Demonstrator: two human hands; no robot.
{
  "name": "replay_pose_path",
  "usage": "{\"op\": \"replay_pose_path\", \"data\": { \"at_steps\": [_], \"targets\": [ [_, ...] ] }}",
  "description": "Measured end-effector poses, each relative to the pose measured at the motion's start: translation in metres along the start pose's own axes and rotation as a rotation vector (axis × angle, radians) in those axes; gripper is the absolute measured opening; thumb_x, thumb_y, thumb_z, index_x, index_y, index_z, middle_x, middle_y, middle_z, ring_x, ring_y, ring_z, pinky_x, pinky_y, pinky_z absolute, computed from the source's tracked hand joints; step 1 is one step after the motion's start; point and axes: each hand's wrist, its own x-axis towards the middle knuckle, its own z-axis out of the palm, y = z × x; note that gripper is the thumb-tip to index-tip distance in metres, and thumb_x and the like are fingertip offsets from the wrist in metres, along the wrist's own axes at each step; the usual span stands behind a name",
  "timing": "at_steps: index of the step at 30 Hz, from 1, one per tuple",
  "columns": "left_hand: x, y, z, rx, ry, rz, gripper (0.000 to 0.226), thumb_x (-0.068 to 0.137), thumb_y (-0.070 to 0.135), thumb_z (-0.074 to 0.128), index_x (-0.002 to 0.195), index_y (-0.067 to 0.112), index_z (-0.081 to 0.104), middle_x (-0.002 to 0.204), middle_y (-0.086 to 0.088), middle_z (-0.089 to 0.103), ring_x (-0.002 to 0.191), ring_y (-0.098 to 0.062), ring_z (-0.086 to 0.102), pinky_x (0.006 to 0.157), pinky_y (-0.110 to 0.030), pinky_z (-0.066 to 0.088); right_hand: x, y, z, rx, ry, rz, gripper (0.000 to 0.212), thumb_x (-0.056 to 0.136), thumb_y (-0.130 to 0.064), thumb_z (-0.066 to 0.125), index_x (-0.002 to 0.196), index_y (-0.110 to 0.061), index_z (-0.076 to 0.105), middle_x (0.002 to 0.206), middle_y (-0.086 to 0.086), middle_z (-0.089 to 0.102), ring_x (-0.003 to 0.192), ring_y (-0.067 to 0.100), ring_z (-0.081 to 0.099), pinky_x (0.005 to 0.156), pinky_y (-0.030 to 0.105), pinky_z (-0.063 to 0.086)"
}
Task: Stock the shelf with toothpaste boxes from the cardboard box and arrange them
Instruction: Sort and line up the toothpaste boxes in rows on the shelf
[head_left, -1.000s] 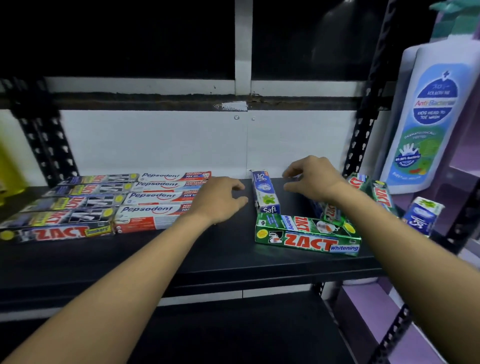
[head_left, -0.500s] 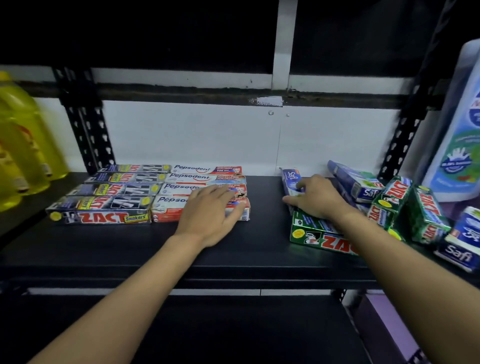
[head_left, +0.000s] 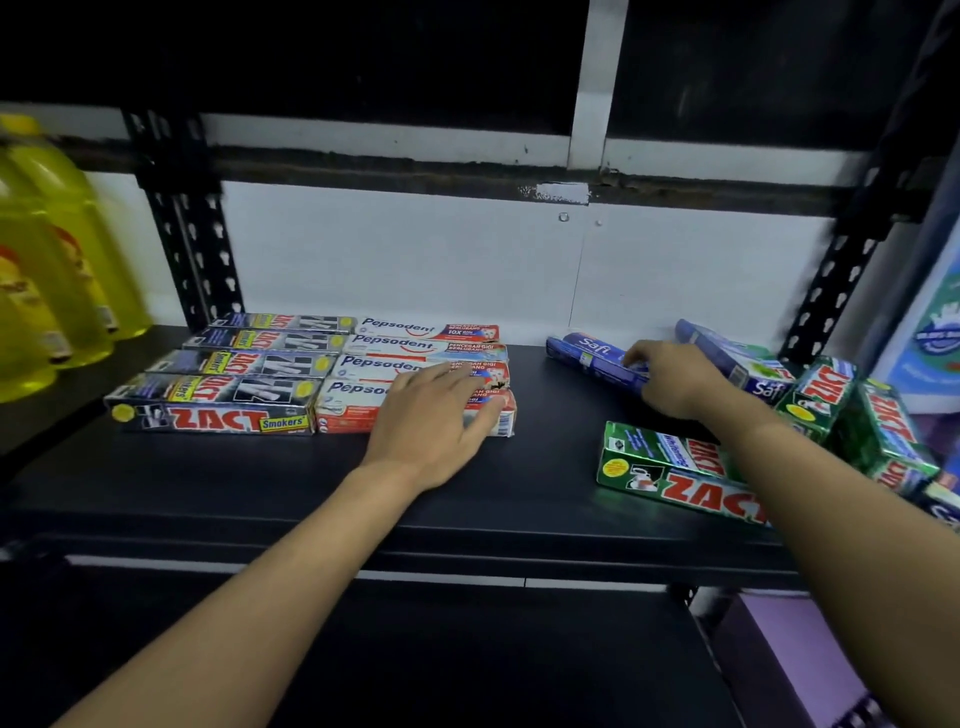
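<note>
Overhead, black shelf bare between hands. Yellow bottles far beyond left hand, which lies flat, fingers spread, on Pepsodent boxes. Right hand grips blue Safi box, now swung crosswise; green Zact box under wrist.

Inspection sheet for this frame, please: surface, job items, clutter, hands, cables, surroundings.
Surface: black shelf, bare in the middle.
Job's things: Zact Smokers boxes and Pepsodent boxes in neat rows at left; Safi box and green Zact box lying loose at right.
Clutter: jumbled pile of Zact and Safi boxes at far right.
Grippers: left hand flat on the front Pepsodent boxes; right hand on the Safi box, grip unclear.
Cables: nothing seen.
Surroundings: yellow bottles at left; white back panel; cardboard box not seen.
</note>
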Motion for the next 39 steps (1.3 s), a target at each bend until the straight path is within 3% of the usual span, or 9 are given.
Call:
{"op": "replay_pose_path", "data": {
  "at_steps": [3,6,11,15,24,29,39],
  "targets": [
    [0.000,0.000,0.000,-0.008,0.013,-0.001,0.054,0.100,0.057,0.030,0.136,0.027,0.057,0.144,0.008,0.052,0.137,-0.012,0.040,0.112,-0.036,0.025,0.009,-0.004,0.001,0.011,0.005,0.018,0.052,0.088,-0.023,0.063,0.138,-0.017,0.049,0.130,0.016,0.060,0.117,0.035,0.056,0.098,0.037,0.047],
    [-0.001,0.001,-0.001,-0.017,0.024,-0.007,0.053,0.100,0.057,0.031,0.134,0.026,0.058,0.142,0.009,0.054,0.135,-0.011,0.041,0.111,-0.035,0.025,0.018,-0.009,0.001,-0.020,0.026,0.018,0.045,0.090,-0.032,0.061,0.134,-0.024,0.056,0.132,0.012,0.059,0.118,0.034,0.056,0.100,0.040,0.046],
    [0.000,0.001,-0.001,-0.019,0.025,-0.021,0.052,0.100,0.056,0.033,0.136,0.027,0.057,0.146,0.008,0.051,0.138,-0.011,0.039,0.112,-0.035,0.023,0.033,-0.014,-0.004,-0.059,-0.041,-0.077,0.039,0.090,-0.027,0.064,0.129,-0.028,0.062,0.133,0.010,0.059,0.117,0.031,0.056,0.096,0.034,0.046],
    [0.001,0.001,0.000,-0.009,0.028,-0.022,0.053,0.100,0.057,0.032,0.137,0.027,0.056,0.149,0.007,0.047,0.140,-0.011,0.036,0.114,-0.035,0.022,0.045,-0.016,-0.002,-0.042,-0.028,-0.119,0.036,0.095,-0.015,0.054,0.129,-0.025,0.063,0.136,0.009,0.057,0.120,0.031,0.053,0.097,0.031,0.041],
    [0.002,0.000,0.003,0.001,0.026,-0.028,0.053,0.100,0.057,0.032,0.138,0.029,0.054,0.149,0.009,0.047,0.140,-0.009,0.035,0.114,-0.033,0.020,0.069,-0.027,0.018,-0.009,0.060,-0.080,0.049,0.092,-0.005,0.044,0.130,-0.031,0.062,0.135,0.014,0.056,0.116,0.036,0.054,0.097,0.039,0.047],
    [0.003,-0.001,0.004,0.003,0.025,-0.029,0.053,0.100,0.058,0.032,0.138,0.029,0.055,0.148,0.010,0.048,0.139,-0.008,0.036,0.114,-0.033,0.022,0.073,-0.031,0.034,-0.002,0.104,-0.098,0.051,0.090,-0.013,0.047,0.133,-0.041,0.057,0.129,0.014,0.058,0.110,0.039,0.056,0.095,0.047,0.050],
    [0.002,-0.001,0.004,0.017,0.012,-0.031,0.062,0.095,0.062,0.023,0.139,0.031,0.053,0.149,0.012,0.045,0.140,-0.007,0.035,0.114,-0.032,0.021,0.075,-0.029,0.044,0.016,0.161,-0.069,0.041,0.094,-0.026,0.049,0.133,-0.038,0.057,0.125,0.013,0.062,0.110,0.036,0.058,0.093,0.046,0.051]
  ]
}}
